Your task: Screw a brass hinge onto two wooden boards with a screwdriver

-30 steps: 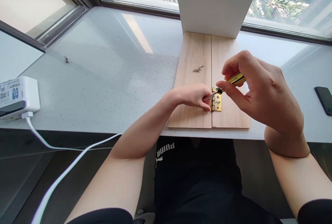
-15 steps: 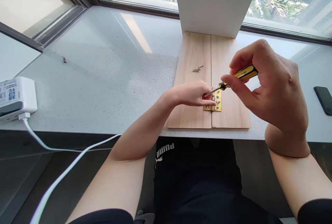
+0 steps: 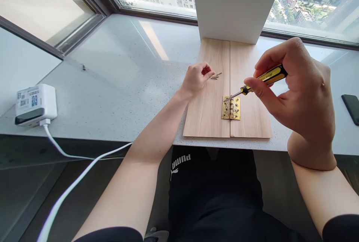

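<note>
My left hand [image 3: 196, 78] is at the small pile of screws [image 3: 215, 77] on the left wooden board [image 3: 209, 113]. Its thumb and fingers are drawn together in a pinch, with the tips at the pile's left end; whether a screw is between them is hidden. A yellow and black screwdriver [image 3: 271, 74] is held in my right hand [image 3: 304, 85], between thumb and fingers. The shaft slants down to the left, its tip over the left leaf of a brass hinge [image 3: 236, 112]. That hinge spans the seam between the left board and the right wooden board [image 3: 252, 124].
A large white box [image 3: 231, 14] stands at the far end of the boards, before the window. On the speckled countertop [image 3: 126, 96] are a white device [image 3: 36, 104] with a white cable [image 3: 81, 182] at the left and a dark phone [image 3: 351, 108] at the right.
My left hand has left the hinge and moved up and left to the screws, uncovering the hinge's left leaf. My right hand stays nearly in place with the screwdriver. The view has shifted slightly.
</note>
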### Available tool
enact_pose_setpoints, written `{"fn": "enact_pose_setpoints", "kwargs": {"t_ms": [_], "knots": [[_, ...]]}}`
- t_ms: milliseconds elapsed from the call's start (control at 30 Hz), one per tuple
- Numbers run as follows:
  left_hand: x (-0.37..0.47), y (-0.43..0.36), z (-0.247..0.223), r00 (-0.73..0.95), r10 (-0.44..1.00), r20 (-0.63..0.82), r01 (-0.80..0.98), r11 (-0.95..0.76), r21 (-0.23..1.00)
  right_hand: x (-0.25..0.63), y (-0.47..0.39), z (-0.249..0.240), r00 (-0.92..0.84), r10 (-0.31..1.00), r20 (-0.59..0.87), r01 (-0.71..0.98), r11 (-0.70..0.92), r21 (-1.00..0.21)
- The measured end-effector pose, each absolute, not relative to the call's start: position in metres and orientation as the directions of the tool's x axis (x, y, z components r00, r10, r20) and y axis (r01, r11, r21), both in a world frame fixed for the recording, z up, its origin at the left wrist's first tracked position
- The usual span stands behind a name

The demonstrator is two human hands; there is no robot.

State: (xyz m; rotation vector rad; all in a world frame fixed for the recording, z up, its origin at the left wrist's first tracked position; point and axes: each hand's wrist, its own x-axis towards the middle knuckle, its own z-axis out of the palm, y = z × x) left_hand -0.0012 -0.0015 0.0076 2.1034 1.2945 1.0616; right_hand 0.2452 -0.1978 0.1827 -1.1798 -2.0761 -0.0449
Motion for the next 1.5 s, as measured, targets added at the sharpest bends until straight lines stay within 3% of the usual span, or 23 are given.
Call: {"fn": "enact_pose_setpoints", "kwargs": {"t_ms": [633, 967, 1500], "knots": [[0.002, 0.002, -0.006, 0.217, 0.92, 0.326, 0.497, -0.392, 0.774, 0.255, -0.187, 0.179, -0.378, 0.762, 0.527, 0.745, 0.588, -0.316], [-0.003, 0.004, -0.009, 0.274, 0.903, 0.331, 0.539, -0.429, 0.725, 0.263, -0.182, 0.179, -0.383, 0.747, 0.544, 0.769, 0.584, -0.261], [-0.005, 0.008, -0.012, 0.317, 0.882, 0.348, 0.607, -0.471, 0.64, 0.274, -0.138, 0.151, -0.407, 0.814, 0.415, 0.796, 0.539, -0.276]]}}
